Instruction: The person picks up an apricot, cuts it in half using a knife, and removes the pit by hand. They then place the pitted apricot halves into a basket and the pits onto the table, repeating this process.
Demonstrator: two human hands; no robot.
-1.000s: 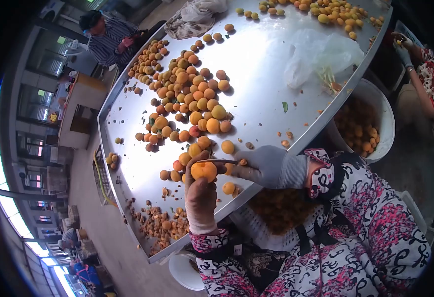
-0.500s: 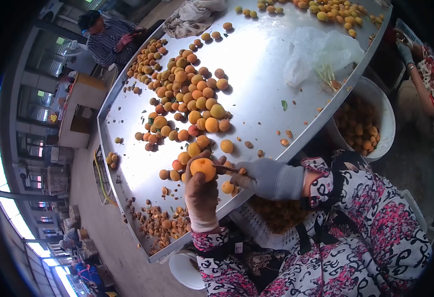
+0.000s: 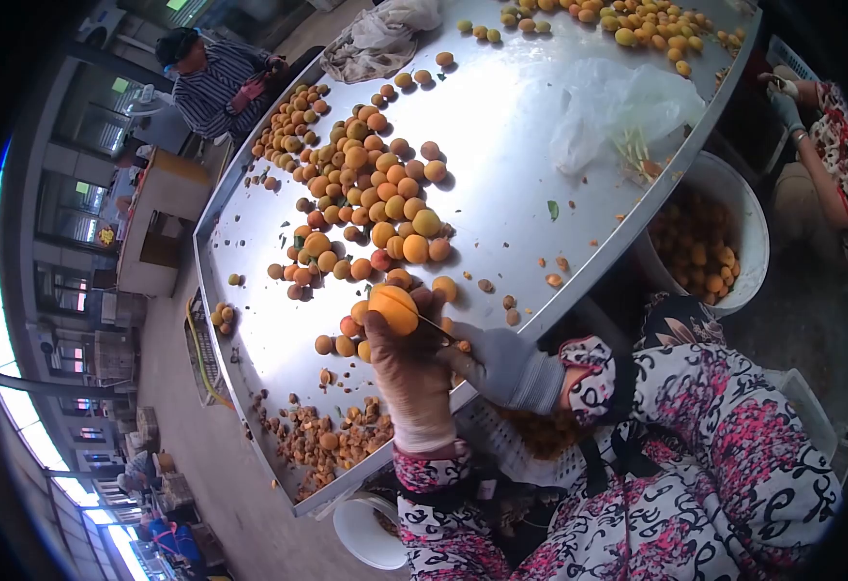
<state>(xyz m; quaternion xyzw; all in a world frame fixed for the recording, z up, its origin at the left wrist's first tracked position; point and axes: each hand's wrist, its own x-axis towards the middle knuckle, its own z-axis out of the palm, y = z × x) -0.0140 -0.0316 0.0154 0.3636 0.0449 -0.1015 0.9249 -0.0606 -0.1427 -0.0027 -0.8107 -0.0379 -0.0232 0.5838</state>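
My left hand (image 3: 412, 387), in a brown stained glove, is closed around a large orange apricot (image 3: 393, 310) just above the metal table. A dark line runs across the apricot's skin. My right hand (image 3: 509, 366), in a grey glove, grips a thin knife-like tool (image 3: 434, 327) whose tip reaches the apricot's side; the glove hides most of its handle. Several loose apricots lie beneath and around my hands, partly hidden by them. Beyond them a large heap of apricots (image 3: 385, 194) spreads over the table.
The metal table (image 3: 501, 194) has a raised rim. Pits and scraps (image 3: 332, 441) lie at its near left corner. A plastic bag (image 3: 627, 107) and a cloth (image 3: 380, 44) rest on it. A white bucket (image 3: 748, 242) holds apricots; a white crate (image 3: 540, 450) sits below. Co-workers sit nearby.
The apricot has turned in my left hand, so the dark spot is replaced by a line across it. My right hand has shifted slightly left and down with the tool.
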